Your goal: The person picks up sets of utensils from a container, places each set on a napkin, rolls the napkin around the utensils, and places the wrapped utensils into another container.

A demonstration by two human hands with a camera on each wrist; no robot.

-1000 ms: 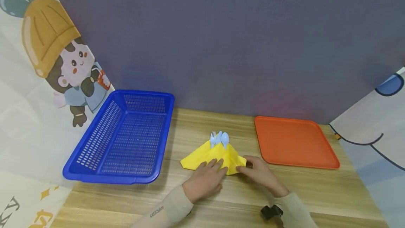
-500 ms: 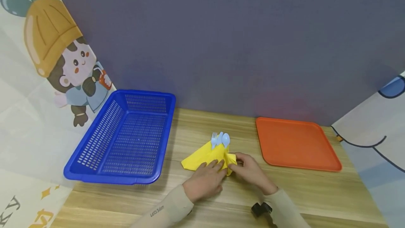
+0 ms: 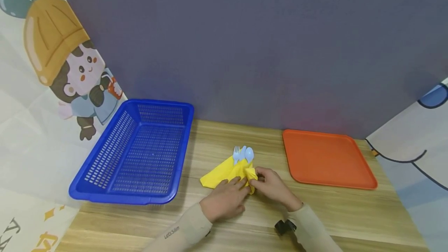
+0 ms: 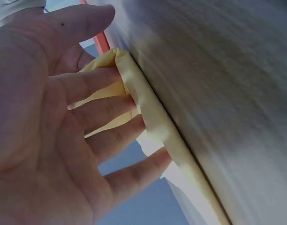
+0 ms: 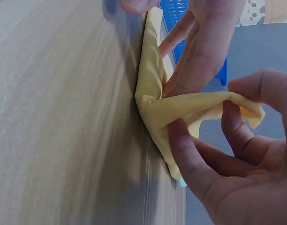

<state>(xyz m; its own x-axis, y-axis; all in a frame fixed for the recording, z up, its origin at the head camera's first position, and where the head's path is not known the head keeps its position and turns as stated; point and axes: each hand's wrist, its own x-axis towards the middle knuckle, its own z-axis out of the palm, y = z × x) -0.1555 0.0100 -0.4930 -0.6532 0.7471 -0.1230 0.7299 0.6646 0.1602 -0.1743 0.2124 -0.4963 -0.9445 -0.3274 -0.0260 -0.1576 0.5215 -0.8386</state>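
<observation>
The left hand (image 3: pixel 225 201) rests on the cloth (image 3: pixel 216 176), fingers nearly straight and a little spread; the right hand (image 3: pixel 274 188) pinches a raised flap at the cloth's right end between thumb and fingers. The cloth lies on the table (image 3: pixel 252 230), folded over the fork (image 3: pixel 236 154), knife (image 3: pixel 242 153) and spoon (image 3: pixel 249 154), whose heads stick out past its far edge. It looks light, limp and quick to crease; the cutlery seems light, stiff plastic, likely smooth enough to slide. The doubled edge seems the surest hold. Beyond, the tray (image 3: pixel 329 158) sits right of the cloth, the basket (image 3: pixel 184 147) left.
</observation>
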